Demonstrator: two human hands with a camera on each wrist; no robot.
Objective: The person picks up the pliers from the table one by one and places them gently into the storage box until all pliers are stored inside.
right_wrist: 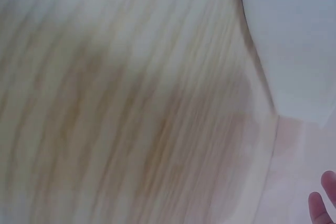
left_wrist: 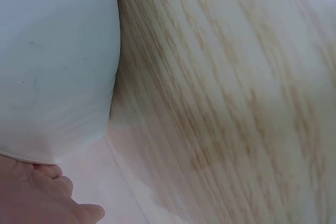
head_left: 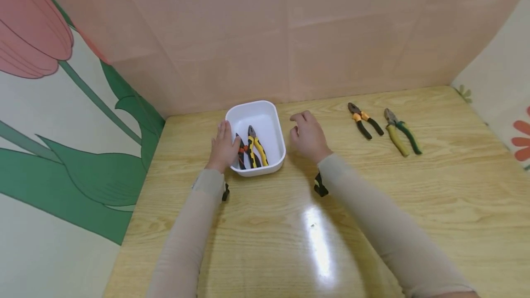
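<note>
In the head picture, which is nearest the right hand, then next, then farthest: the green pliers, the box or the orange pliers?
1. Box: just left of the right hand.
2. Orange pliers: on the table, to the hand's right.
3. Green pliers: farther right, past the orange ones.

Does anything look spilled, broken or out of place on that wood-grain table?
No spill or damage stands out on the table. One mild oddity: the grey metal pliers farthest right have one yellowish handle and one green, so they look mismatched. The white streak looks like reflected light.
</note>
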